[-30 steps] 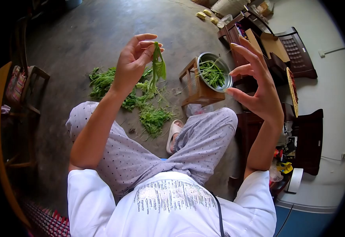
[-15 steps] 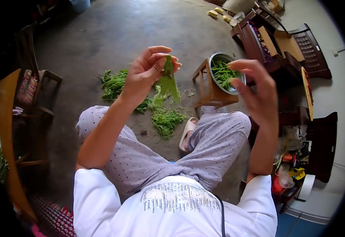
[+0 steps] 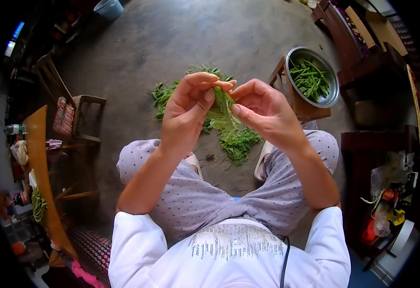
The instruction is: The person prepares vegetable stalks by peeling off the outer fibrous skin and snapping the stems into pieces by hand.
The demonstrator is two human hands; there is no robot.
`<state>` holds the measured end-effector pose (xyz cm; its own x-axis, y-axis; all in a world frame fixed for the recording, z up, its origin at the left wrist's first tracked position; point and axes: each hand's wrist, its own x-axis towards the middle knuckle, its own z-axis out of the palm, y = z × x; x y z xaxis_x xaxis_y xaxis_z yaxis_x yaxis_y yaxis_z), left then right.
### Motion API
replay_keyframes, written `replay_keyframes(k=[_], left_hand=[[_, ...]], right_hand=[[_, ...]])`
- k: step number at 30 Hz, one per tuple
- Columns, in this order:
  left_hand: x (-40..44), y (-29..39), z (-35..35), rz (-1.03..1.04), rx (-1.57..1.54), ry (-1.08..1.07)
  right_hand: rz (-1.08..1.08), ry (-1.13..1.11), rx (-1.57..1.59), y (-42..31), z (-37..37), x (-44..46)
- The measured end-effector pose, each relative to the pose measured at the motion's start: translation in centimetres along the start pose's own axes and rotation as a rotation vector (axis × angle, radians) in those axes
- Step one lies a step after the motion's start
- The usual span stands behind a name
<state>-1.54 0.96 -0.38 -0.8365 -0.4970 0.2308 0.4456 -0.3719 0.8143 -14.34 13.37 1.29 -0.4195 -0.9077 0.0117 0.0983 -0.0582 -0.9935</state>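
Observation:
Between thumb and fingers, my left hand (image 3: 183, 108) pinches a folded green leaf (image 3: 223, 102) above my knees. My right hand (image 3: 270, 114) is closed at the leaf's right side, thumb and fingertips pressed together on it. The exact grip is partly hidden by the fingers. Beyond my hands, a heap of leafy green stems (image 3: 163, 97) lies on the floor. A smaller pile of thin green scraps (image 3: 239, 145) lies nearer my feet. To the right, a metal basin (image 3: 335, 84) holds cut green pieces (image 3: 310, 79).
The basin rests on a wooden stool (image 3: 308, 113). A wooden chair (image 3: 89, 100) and a table edge (image 3: 39, 144) stand at left. Dark furniture (image 3: 373, 139) with bags and small items is at right. A blue bucket (image 3: 109, 8) sits at the far left.
My right hand has come left from near the basin to the leaf. My left hand still holds the leaf. The view has shifted, so the basin appears farther right.

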Motion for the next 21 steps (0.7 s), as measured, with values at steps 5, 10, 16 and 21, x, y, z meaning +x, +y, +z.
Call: replay_keyframes(k=[5,10,16,21], left_hand=[[0.3,0.0,0.7,0.0,0.259,0.088],[0.1,-0.9,-0.5,-0.119,0.292,0.115],[-0.1,-0.6,0.5,-0.01,0.418,0.072],[-0.5,-0.7,1.0,0.078,0.577,0.083]], right_hand=[[-0.043,0.027,-0.143,-0.5,-1.0,0.0],[-0.125,0.088,-0.233,-1.0,-1.2,0.0],[-0.228,0.075,-0.366,-1.0,-1.1,-0.2],[-0.541,0.155,-0.728,-0.9,-0.7,-0.2]])
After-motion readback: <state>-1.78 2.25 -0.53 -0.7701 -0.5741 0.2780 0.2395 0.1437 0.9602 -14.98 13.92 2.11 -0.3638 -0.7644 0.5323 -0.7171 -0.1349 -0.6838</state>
